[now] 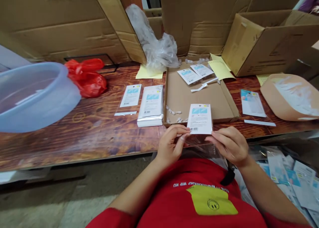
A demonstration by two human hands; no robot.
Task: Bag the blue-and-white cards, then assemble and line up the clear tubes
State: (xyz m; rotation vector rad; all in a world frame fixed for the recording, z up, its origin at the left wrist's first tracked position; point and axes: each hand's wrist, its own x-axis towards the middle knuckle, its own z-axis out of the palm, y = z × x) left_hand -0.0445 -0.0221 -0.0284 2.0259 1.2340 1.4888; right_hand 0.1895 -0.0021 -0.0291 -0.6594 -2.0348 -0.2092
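From the head camera we see both forearms drawn in toward the red shirt (199, 194). The left hand (171, 146) and right hand (230, 145) pinch the lower corners of a white packaging card (199, 118), held upright in a clear sleeve over the near edge of the wooden table (74, 135), just before the flat cardboard tray (199, 91).

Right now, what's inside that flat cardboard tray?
The flat cardboard tray holds two printed cards, a white strip and small clear pieces. The held card hides part of its front.
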